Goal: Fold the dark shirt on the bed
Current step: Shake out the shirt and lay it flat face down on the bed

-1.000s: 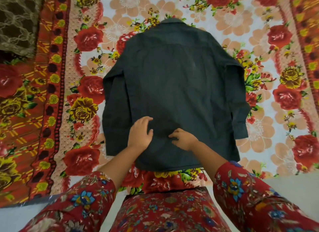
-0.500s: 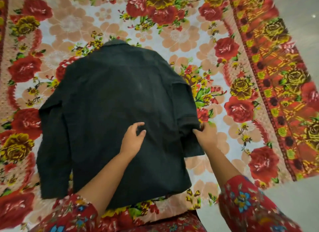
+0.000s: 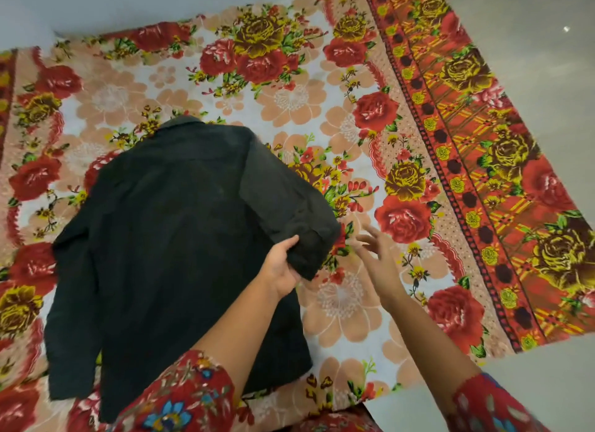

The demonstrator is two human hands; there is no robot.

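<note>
dark shirt [image 3: 167,238]: lying back side up on the bed [image 3: 341,306], collar [image 3: 182,122] at the far end from both grips, hem down by the person
left grip [image 3: 280,270]: closed around the cuff [image 3: 310,254] of the near sleeve [image 3: 283,193], holding it bunched and lifted a bit off the bed
right grip [image 3: 375,254]: open, fingers spread, just right of the left grip and the cuff, hovering over the sheet, doesn't look like it's touching the cloth
other sleeve [image 3: 70,303]: well off to the left of the left grip, flat along the shirt's side
floral sheet [image 3: 402,219]: loud red and yellow roses, covers the whole bed under both grips
</note>
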